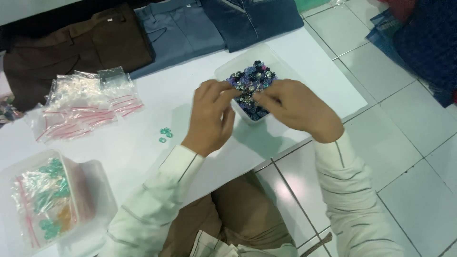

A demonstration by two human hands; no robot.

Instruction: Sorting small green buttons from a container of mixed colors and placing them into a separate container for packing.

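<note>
A clear plastic tub (223, 71) full of small dark blue, purple and black beads (252, 76) stands on the white table (143, 147). My left hand (212, 116) and my right hand (293, 109) meet over the tub's near edge, fingertips pinched together on a small bead piece (246, 98) held between them. Both sleeves are cream with thin stripes.
Several small teal beads (165, 134) lie left of my left hand. A heap of small clear zip bags (83, 104) lies further left. A clear box (45, 200) of bagged teal and orange beads sits at the near left. Folded trousers (181, 28) line the far edge.
</note>
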